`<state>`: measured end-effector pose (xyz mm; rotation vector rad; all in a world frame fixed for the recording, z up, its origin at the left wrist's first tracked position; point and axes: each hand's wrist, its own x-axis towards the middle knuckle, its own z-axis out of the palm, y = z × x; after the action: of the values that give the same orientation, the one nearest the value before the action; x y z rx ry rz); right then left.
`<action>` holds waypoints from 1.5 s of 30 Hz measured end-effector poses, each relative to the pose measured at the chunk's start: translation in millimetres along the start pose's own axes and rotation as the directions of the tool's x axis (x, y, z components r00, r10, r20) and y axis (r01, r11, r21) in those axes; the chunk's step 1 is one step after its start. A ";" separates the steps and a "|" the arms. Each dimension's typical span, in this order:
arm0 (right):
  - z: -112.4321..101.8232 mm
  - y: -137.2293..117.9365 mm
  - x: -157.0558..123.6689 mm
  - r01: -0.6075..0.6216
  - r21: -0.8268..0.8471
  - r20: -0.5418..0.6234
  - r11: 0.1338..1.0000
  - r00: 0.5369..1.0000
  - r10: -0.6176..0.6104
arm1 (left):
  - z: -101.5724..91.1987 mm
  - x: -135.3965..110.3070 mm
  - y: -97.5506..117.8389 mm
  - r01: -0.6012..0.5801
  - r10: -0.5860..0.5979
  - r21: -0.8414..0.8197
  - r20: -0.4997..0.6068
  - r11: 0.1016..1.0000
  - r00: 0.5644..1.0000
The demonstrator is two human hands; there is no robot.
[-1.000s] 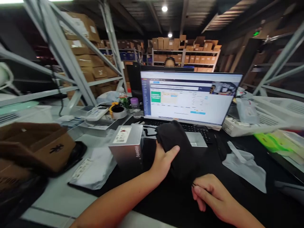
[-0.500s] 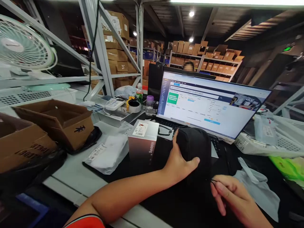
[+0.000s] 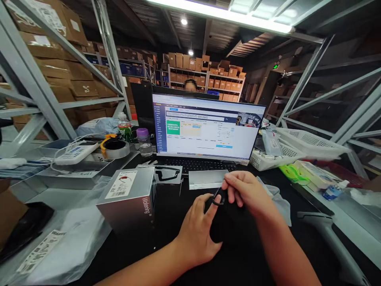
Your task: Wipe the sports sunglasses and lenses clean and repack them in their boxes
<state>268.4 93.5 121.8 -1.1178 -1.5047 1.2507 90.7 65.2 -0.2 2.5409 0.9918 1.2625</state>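
Observation:
Above the black mat [image 3: 166, 254], my right hand [image 3: 244, 190] pinches the end of a thin black loop [image 3: 218, 203]. The loop passes by the index fingertip of my left hand [image 3: 199, 226], whose thumb and fingers are spread apart. What lies under the left palm is too dark to make out against the mat, and I cannot pick out the black case there. To the left stands a silver and reddish "Wakening" box [image 3: 125, 214] with a label on top showing glasses. Behind my hands lies a pale flat card [image 3: 208, 178].
A monitor [image 3: 205, 127] and keyboard [image 3: 193, 165] stand behind the hands. A barcode scanner [image 3: 327, 234] lies at right, near white baskets [image 3: 309, 143]. At left are a plastic-wrapped packet [image 3: 71, 242], a tape roll [image 3: 116, 147] and a purple-capped bottle [image 3: 144, 143].
My view has swung right. The upright black case that my left hand held can no longer be made out. My left fingers have spread, and my right hand still pinches something thin and black.

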 end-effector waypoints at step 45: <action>2.3 79.0 -22.2 0.260 -0.708 0.283 0.657 0.956 -0.075 | -5.0 -31.5 67.0 0.404 -0.850 -0.783 0.526 -0.473 0.023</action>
<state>279.9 79.1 41.8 -1.3089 -2.3615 0.6224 106.7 -6.8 8.3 0.1182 1.1266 1.1223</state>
